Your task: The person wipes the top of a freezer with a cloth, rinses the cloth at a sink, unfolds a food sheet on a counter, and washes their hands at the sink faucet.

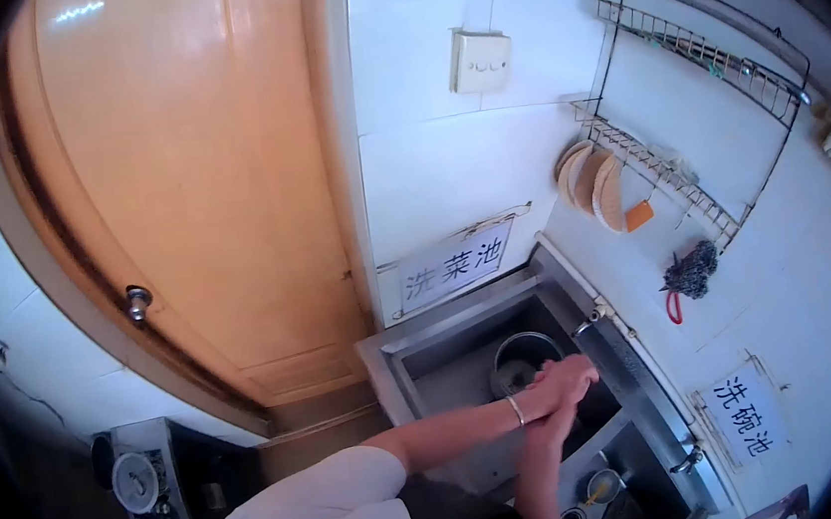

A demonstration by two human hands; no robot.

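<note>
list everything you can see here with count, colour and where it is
sink: 1, steel grey, two basins, in the wall corner
pot: 1, metal, in the far basin under the hands
small cup: 1, metal, in the near basin
wall signs: 2, white with dark characters, above each basin
wire rack: 1, pale metal, two shelves on the tiled wall
round woven mats: several, tan, hanging by the rack
scrubber: 1, dark with red handle, hung under the rack
switch plate: 1, cream, on the wall
door: 1, orange wood, metal knob
scale: 1, grey dial, on the floor
left hand: 1, bangle at wrist, clasped with the other
right hand: 1, pressed against left, over the sink
</note>
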